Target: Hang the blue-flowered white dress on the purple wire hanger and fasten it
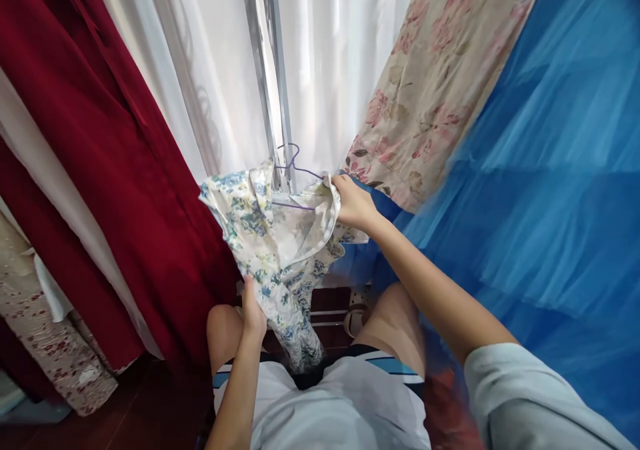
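A white dress with blue and yellow flowers hangs in front of me on a thin purple hanger. One side of the hanger is inside the garment, and its hook points up. My right hand is closed on the dress's neckline edge at the right shoulder, beside the hanger's arm. Lower down on the left, my left hand grips the side of the dress with the thumb on top. The dress's lower part falls bunched between my knees.
Dark red curtain-like fabric hangs at the left. White sheer curtains and metal poles stand ahead. To the right hang a beige floral cloth and blue tulle. A sandal lies near a low rack.
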Demonstrator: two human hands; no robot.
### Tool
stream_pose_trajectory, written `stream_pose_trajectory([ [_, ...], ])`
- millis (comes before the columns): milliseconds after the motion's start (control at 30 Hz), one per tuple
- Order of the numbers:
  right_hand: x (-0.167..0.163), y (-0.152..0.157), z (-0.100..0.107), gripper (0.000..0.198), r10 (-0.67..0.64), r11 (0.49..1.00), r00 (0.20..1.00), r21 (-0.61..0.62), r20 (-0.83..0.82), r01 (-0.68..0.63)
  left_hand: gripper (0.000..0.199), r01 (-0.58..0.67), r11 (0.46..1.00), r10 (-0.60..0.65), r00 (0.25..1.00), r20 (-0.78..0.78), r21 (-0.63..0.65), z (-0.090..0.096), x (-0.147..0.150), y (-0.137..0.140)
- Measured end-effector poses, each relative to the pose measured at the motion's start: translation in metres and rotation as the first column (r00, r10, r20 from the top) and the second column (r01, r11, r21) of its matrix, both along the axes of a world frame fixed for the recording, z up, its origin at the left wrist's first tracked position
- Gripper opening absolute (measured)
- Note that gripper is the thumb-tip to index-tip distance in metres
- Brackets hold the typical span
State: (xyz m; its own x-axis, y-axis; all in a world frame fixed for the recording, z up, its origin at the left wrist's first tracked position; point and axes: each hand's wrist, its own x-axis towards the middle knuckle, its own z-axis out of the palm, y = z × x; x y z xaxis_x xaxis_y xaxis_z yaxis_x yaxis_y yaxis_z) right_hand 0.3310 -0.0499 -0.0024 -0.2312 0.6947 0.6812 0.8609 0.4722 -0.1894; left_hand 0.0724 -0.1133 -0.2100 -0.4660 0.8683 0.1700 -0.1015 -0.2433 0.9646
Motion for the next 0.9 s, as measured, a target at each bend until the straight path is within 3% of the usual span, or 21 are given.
stream_pose_trajectory([
  [100, 0.001, -0.001, 0.009, 0.079, 0.039, 0.998, 0.995, 0.035, 0.09, -0.043, 0.045, 0.08, 0.997, -0.082, 0.992, 0.1, 0.023, -0.024, 0.003, -0.013],
  [233, 0.008, -0.003, 0.007, 0.091, 0.161, 0.982, 0.964, 0.067, 0.21, -0.178, 0.029, 0.105, 0.993, -0.103, 0.994, 0.034, -0.059, -0.053, 0.011, -0.022],
  [367, -0.004, -0.003, -0.015, 0.1, 0.245, 0.96, 0.919, 0.055, 0.308, -0.274, 0.025, 0.06, 0.991, -0.057, 0.998, 0.027, -0.117, -0.079, 0.013, -0.027],
  [467, -0.028, 0.0, -0.034, 0.103, 0.267, 0.953, 0.92, 0.061, 0.287, -0.295, 0.028, 0.011, 0.991, -0.004, 0.998, 0.056, -0.131, -0.089, 0.005, -0.027],
  [567, -0.053, -0.006, -0.049, 0.089, 0.396, 0.911, 0.908, 0.062, 0.14, -0.407, 0.025, -0.005, 0.989, 0.009, 1.0, 0.026, -0.151, -0.087, -0.006, -0.027],
  [633, -0.066, -0.02, -0.061, 0.077, 0.431, 0.898, 0.9, 0.123, -0.059, -0.422, 0.023, -0.018, 0.988, 0.019, 1.0, 0.003, -0.152, -0.084, -0.009, -0.03],
  [700, -0.074, -0.045, -0.081, 0.066, 0.37, 0.926, 0.872, 0.204, -0.319, -0.318, 0.023, -0.05, 0.987, 0.05, 0.999, -0.004, -0.155, -0.083, -0.007, -0.036],
  [767, -0.079, -0.075, -0.112, 0.054, 0.276, 0.959, 0.781, 0.216, -0.56, -0.184, 0.025, -0.091, 0.982, 0.095, 0.995, 0.011, -0.164, -0.084, -0.001, -0.046],
  [833, -0.083, -0.105, -0.152, 0.04, 0.197, 0.98, 0.661, 0.127, -0.724, -0.153, 0.027, -0.088, 0.986, 0.096, 0.994, 0.051, -0.138, -0.083, 0.007, -0.057],
  [900, -0.089, -0.128, -0.19, 0.028, 0.123, 0.969, 0.608, -0.037, -0.785, -0.245, 0.031, -0.014, 0.997, 0.02, 0.997, 0.076, -0.075, -0.08, 0.016, -0.066],
])
